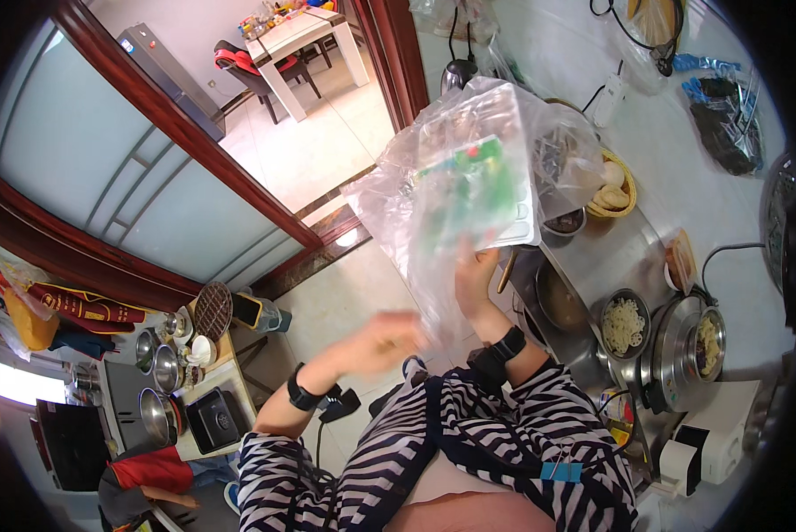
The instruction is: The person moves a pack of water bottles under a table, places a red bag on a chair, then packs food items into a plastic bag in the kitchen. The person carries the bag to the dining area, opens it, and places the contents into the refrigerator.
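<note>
In front of me a white plastic tray package with a green printed cover (pixel 481 179) sits in or behind a large clear plastic bag (pixel 391 193); which of the two I cannot tell. My right hand (pixel 476 276) grips the package at its lower edge, with bag film around the fingers. Blurred by motion, my left hand (pixel 388 336) is beside the hanging lower end of the bag. Whether its fingers pinch the film does not show. Each wrist wears a black strap.
Along the right counter stand a bowl of pale sliced food (pixel 624 322), a steel pot (pixel 670 352), a yellow basket (pixel 627 183) and a pan (pixel 557 292). Steel bowls (pixel 166 367) and a black basin (pixel 217 419) occupy the left table. Another person (pixel 152 469) is at lower left.
</note>
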Demonstrator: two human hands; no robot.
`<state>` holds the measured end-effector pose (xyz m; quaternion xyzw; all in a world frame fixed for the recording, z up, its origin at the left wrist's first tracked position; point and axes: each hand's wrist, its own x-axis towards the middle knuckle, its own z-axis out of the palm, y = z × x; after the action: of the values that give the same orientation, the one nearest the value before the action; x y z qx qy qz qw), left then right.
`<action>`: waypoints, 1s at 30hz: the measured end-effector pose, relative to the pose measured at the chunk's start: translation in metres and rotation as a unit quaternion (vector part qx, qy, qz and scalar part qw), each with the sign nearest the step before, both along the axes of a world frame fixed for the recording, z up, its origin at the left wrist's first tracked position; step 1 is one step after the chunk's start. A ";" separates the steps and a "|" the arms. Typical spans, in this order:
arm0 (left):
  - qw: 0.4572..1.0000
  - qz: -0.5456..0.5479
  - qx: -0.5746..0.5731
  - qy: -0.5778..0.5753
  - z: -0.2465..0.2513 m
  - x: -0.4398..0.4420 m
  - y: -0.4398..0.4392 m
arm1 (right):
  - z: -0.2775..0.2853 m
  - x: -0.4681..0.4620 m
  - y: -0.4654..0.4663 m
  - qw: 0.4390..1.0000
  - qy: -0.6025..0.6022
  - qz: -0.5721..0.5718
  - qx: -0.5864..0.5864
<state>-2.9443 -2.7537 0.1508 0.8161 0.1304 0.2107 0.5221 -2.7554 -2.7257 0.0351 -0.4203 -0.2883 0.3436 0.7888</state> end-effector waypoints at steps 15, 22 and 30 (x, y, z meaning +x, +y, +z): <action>0.965 -0.050 -0.031 0.255 0.051 -0.040 0.037 | -0.020 0.040 -0.042 0.980 0.165 0.093 -0.065; 0.920 0.237 0.280 0.138 0.032 0.028 0.102 | -0.006 0.043 -0.065 0.976 0.045 0.197 -0.085; 0.842 0.145 0.385 0.350 -0.006 0.104 0.161 | -0.014 0.022 -0.090 0.955 0.019 0.239 -0.172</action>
<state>-2.8400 -2.5926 0.1445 0.9426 0.3299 0.0181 0.0492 -2.7334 -2.8154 0.0215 -0.4622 -0.3018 0.5743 0.6045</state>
